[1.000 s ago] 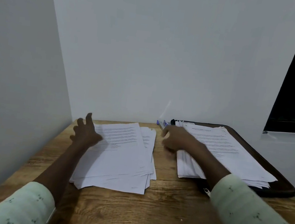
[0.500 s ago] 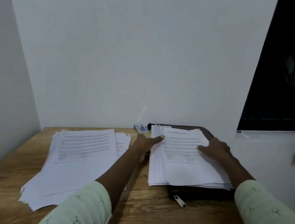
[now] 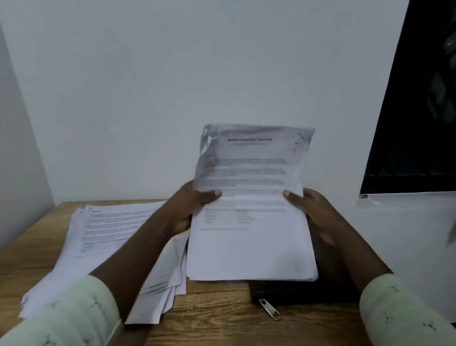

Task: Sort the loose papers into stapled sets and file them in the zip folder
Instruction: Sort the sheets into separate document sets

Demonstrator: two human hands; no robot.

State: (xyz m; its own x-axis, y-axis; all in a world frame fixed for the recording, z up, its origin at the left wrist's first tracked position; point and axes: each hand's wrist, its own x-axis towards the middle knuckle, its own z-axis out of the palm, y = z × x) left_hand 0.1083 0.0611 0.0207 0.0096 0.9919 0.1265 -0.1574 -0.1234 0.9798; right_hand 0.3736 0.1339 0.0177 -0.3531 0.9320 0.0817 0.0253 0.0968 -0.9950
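Above the dark zip folder (image 3: 292, 292), a sheaf of printed papers (image 3: 248, 232) is held tilted up; the left hand (image 3: 188, 208) grips its left edge and the right hand (image 3: 313, 211) its right edge, thumbs on the front, fingers curled behind; its lower edge seems to touch the folder; another loose pile (image 3: 100, 238) lies on the desk (image 3: 216, 336) at left.

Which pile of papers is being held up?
The right pile, gripped by the left hand and right hand, tilted up over the folder; the left pile lies flat on the table.
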